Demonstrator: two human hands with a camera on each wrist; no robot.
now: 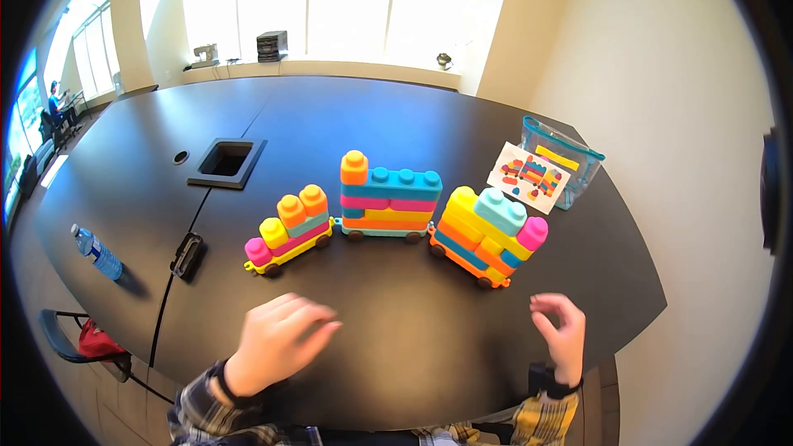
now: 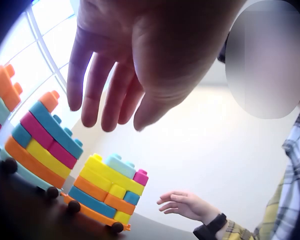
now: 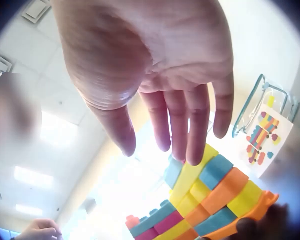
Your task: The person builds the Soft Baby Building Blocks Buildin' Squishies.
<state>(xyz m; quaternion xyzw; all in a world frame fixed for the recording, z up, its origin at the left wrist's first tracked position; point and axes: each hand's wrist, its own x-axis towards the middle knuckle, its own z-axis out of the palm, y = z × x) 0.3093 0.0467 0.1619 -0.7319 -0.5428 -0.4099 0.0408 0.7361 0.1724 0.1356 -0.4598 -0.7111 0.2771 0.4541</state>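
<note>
A train of toy bricks in three wheeled cars stands on the dark table. The small left car (image 1: 289,231) carries pink, yellow and orange bricks; the middle car (image 1: 390,205) is topped by blue and one orange brick; the right car (image 1: 483,235) mixes yellow, orange, blue and pink. Small links join the cars. My left hand (image 1: 279,339) hovers below the left car, fingers loosely bent, holding nothing. Below the right car, my right hand (image 1: 565,334) is raised, fingers relaxed and empty. Both wrist views show hanging fingers apart from the bricks (image 2: 107,192), (image 3: 205,200).
Behind the right car, a picture card (image 1: 529,176) leans on a clear zip bag (image 1: 582,167). A water bottle (image 1: 97,253) and a black object (image 1: 188,257) lie at the left, near a table socket opening (image 1: 227,162). A chair (image 1: 62,339) stands at lower left.
</note>
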